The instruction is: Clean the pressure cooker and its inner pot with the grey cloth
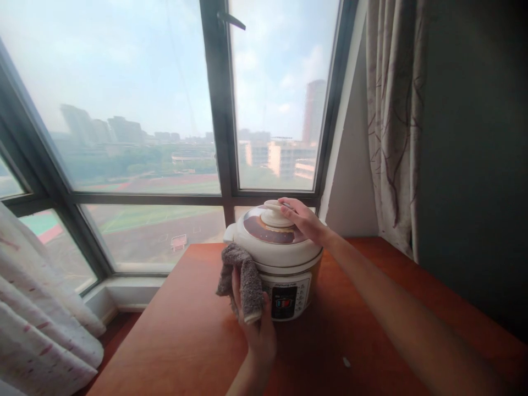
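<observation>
A white electric pressure cooker stands on the wooden table, its dark control panel facing me. My right hand rests at the knob on top of its lid, fingers curled over the knob's right side. Low at the cooker's left front, my left hand holds a grey fluffy cloth against the body. The cloth drapes over the fingers and hides part of them. The lid sits on the cooker, with a brown shiny top around the knob.
The reddish-brown table runs up to the window. A small white scrap lies near its front. Curtains hang at the right, and another curtain hangs at the left. A window handle juts out above.
</observation>
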